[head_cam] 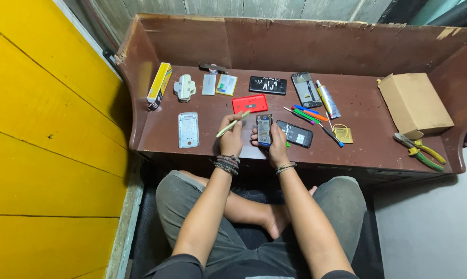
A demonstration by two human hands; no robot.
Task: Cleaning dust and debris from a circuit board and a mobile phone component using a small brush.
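My left hand (pixel 230 135) fingers pinch a pale green pry tool (pixel 232 125), tip raised | my right hand (pixel 276 144) fingers grip the opened phone (pixel 264 130) upright above the desk (pixel 357 150) edge, steadying it | red back cover (pixel 249 103) lies just beyond.

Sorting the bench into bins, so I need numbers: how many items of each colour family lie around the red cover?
Red cover: 1
Black phone parts: 3
White or silver parts: 3
Total: 7
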